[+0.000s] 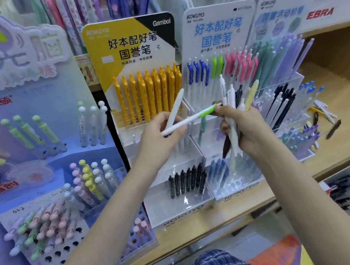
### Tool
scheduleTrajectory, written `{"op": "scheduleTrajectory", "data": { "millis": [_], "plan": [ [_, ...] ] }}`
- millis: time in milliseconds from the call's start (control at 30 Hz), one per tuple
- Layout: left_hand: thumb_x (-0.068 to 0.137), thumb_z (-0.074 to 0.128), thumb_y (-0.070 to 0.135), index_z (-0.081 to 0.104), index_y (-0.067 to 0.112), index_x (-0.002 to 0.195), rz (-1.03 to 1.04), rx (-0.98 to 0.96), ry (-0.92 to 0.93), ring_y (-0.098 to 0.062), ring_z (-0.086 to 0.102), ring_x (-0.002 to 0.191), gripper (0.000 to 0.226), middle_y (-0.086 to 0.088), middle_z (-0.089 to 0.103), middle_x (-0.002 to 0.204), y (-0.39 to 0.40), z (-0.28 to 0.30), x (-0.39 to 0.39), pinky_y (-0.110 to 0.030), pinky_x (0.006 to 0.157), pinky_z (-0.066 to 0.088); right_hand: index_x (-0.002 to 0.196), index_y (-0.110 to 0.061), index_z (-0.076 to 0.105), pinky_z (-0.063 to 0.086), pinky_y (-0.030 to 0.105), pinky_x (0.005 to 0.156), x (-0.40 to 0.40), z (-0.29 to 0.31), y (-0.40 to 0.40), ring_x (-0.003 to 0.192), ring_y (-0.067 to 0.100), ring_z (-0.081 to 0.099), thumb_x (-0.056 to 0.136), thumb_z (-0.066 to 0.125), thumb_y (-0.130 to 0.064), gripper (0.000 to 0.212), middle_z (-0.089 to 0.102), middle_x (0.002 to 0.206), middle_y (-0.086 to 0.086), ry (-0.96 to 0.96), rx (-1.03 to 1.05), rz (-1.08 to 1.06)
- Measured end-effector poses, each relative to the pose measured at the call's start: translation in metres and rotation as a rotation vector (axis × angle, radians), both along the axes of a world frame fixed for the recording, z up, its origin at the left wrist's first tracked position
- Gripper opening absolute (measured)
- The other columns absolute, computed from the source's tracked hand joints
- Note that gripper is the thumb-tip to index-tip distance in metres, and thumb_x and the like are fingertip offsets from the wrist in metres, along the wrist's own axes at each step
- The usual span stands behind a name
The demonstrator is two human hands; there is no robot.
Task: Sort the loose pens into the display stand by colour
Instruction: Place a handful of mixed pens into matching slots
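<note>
Stand first: the blue-header display stand (219, 31) is rigid acrylic with narrow slots, its top row grouped blue, then green clips (216, 66), then pink, so that's where I'd aim. It won't give, so a pen has to go in straight. Next down, the bundle of loose pens (229, 104) in my right hand (246, 129): fingers curled round the mid-barrels, mostly white pens plus a dark one and a pale yellow one, fanned and uneven (likely to slide against each other, smooth plastic). Left hand (160, 135) pinches two pens: a white pen (175, 108) pointing up, and the green-clip pen (190, 119) lying crosswise, its clip end touching the right fingertips. Pens look light, stiff and slick. I'd grip the green one mid-barrel, not the clip, which could snap or pivot. More loose pens (322, 113) lie on the shelf (349, 90) to the right
</note>
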State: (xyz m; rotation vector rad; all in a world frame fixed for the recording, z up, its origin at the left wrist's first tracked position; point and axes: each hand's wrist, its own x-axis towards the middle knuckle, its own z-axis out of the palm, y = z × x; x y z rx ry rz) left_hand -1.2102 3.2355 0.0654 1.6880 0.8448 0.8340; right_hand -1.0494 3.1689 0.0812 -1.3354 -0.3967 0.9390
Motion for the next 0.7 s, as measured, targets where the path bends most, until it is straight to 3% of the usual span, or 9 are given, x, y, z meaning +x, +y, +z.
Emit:
{"op": "scheduleTrajectory", "data": {
  "millis": [133,267,367,467,600,700],
  "plan": [
    [0.086,0.063,0.020,0.058,0.019,0.093,0.013,0.373,0.161,-0.003,0.044,0.068,0.009,0.007,0.054,0.080,0.003,0.001,0.024,-0.015,0.058,0.032,0.090,0.000,0.065,0.039,0.017,0.040,0.020,0.013,-0.004,0.039,0.008,0.041,0.084,0.066,-0.006,0.009,0.067,0.061,0.005,-0.022,-0.054,-0.036],
    [0.087,0.061,0.027,0.060,0.015,0.108,0.052,0.519,0.328,-0.004,0.040,0.087,0.024,0.010,0.049,0.095,0.011,0.002,0.051,-0.010,0.072,0.031,0.073,-0.006,0.061,0.039,0.020,0.041,0.043,0.032,0.000,0.035,0.008,0.045,0.081,0.071,-0.010,0.012,0.051,0.046,0.001,-0.398,-0.041,-0.159],
    [0.093,0.048,0.033,0.057,0.016,0.121,0.132,0.464,0.485,-0.007,0.033,0.100,0.033,0.003,0.050,0.113,0.026,-0.001,0.056,-0.017,0.086,0.028,0.067,-0.009,0.057,0.034,0.017,0.044,0.068,0.048,0.016,0.042,0.006,0.049,0.081,0.069,-0.015,0.019,0.051,0.052,0.001,-0.853,-0.051,-0.324],
    [0.096,0.044,0.032,0.056,0.018,0.125,0.156,0.492,0.636,-0.017,0.038,0.110,0.035,0.002,0.053,0.126,0.038,-0.007,0.053,-0.025,0.092,0.033,0.080,-0.005,0.061,0.023,0.028,0.053,0.081,0.051,0.035,0.062,0.021,0.046,0.086,0.063,-0.021,0.018,0.053,0.066,0.009,-1.224,-0.133,-0.364],
    [0.095,0.044,0.032,0.057,0.019,0.124,0.174,0.525,0.663,-0.016,0.042,0.107,0.034,0.004,0.058,0.121,0.040,-0.008,0.055,-0.023,0.087,0.035,0.083,-0.011,0.059,0.016,0.032,0.050,0.080,0.042,0.056,0.060,0.023,0.040,0.089,0.059,-0.020,0.012,0.045,0.063,0.004,-1.335,-0.105,-0.274],
    [0.095,0.046,0.032,0.058,0.019,0.123,0.184,0.524,0.644,-0.013,0.041,0.101,0.034,0.004,0.059,0.116,0.042,-0.009,0.056,-0.021,0.082,0.033,0.081,-0.011,0.056,0.023,0.029,0.054,0.083,0.047,0.065,0.061,0.025,0.043,0.088,0.060,-0.020,0.013,0.047,0.063,0.005,-1.379,-0.100,-0.204]
  ]
}}
